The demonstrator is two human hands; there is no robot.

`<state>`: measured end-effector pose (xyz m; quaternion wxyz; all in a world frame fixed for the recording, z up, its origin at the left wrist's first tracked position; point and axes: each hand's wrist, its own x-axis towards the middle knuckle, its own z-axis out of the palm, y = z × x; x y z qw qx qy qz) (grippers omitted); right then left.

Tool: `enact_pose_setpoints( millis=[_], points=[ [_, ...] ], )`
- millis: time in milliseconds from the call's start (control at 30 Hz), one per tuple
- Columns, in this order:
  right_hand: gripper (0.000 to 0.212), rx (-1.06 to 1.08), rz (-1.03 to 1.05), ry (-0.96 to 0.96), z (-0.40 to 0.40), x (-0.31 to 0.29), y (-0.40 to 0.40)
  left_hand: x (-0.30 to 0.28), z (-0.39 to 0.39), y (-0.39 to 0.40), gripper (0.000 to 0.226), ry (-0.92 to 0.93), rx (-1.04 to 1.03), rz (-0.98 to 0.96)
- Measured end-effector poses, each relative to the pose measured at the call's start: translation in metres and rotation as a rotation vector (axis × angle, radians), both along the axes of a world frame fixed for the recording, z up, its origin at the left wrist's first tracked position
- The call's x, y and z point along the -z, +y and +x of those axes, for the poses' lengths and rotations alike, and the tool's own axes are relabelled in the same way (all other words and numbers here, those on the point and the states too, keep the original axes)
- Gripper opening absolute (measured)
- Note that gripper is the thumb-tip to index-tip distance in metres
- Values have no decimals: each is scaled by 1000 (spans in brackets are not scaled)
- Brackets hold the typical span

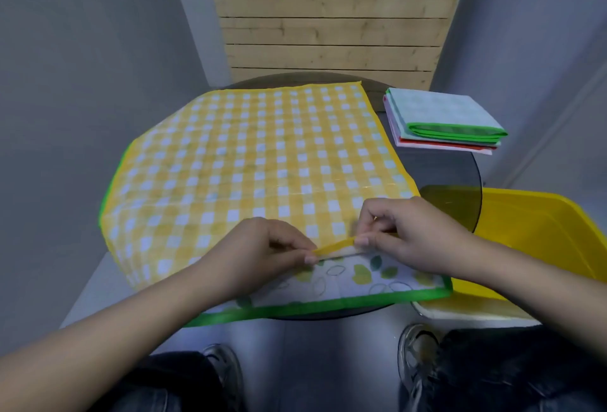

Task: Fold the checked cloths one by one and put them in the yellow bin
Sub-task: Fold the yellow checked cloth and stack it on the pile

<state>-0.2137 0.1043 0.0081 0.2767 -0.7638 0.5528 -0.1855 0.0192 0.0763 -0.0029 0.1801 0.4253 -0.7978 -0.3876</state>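
Yellow checked cloth (256,155) spread flat over the round dark bench (453,175), far edge reaching toward the wooden slat wall (328,17). Beneath it, a leaf-print cloth (361,277) with a green border, showing along the near edge. Left hand (262,247) and right hand (414,234) both pinching the near yellow hem, lifted slightly off the layer below, fingertips close together. Yellow bin (542,231) low at the right, beside the bench and part-seen through its glass. Stack of folded cloths (443,122) at the far right of the bench, well apart from the hands. Likely step: raising the near hem to begin the first fold. Risks, as a judgement: catching the leaf-print layer along with the hem and dragging both; a skewed fold, given a grip so narrow on so wide an edge; the thin, limp fabric sliding on the smooth bench and bunching instead of folding clean.
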Motion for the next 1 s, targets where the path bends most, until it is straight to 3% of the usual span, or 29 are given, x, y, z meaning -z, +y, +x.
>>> enact_pose_setpoints(
  millis=[100,233,367,500,567,700,800,1000],
  points=[
    [14,30,-56,51,1,-13,-11,-18,7,-4,9,-72,-32,21],
    [19,83,-129,38,-4,-33,-29,-41,25,-14,35,-170,-99,-10],
    [18,136,-178,25,-12,-47,-44,-66,55,-29,38,-166,-216,-3],
    [13,122,-192,42,-15,-62,-51,-84,86,-35,61,-169,-182,33],
    [13,98,-201,51,-14,-69,-51,-91,96,-34,53,-181,-178,54],
    [14,82,-243,59,-15,-76,-52,-100,106,-32,16,-220,-220,-9],
    [14,111,-265,74,-20,-77,-55,-105,118,-32,23,-356,-355,-147],
    [14,110,-257,84,-23,-82,-59,-108,130,-31,15,-32,-538,-125]
  ],
)
